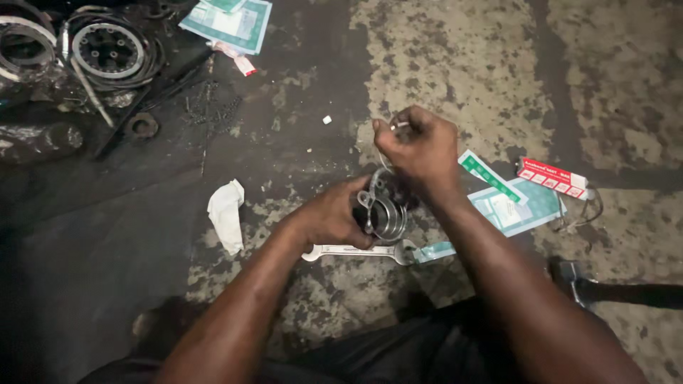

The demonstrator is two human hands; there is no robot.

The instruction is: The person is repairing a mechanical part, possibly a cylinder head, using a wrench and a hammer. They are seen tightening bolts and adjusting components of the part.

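My left hand (333,215) grips a round grey metal housing (383,206) with ringed grooves inside, held tilted just above the stained floor. Directly above it, my right hand (420,146) is closed around a thin wire-like metal ring (398,126) that runs down toward the housing's rim. Under both hands lies a silver open-ended wrench (356,251) flat on the floor. Most of the ring is hidden by my fingers.
A crumpled white rag (226,213) lies to the left. Green-white packets (516,203) and a small red-white box (553,176) sit on the right, a hammer head (569,274) lower right. Round metal plates and rings (107,48), another packet (229,21) and a washer (144,126) lie at the top left.
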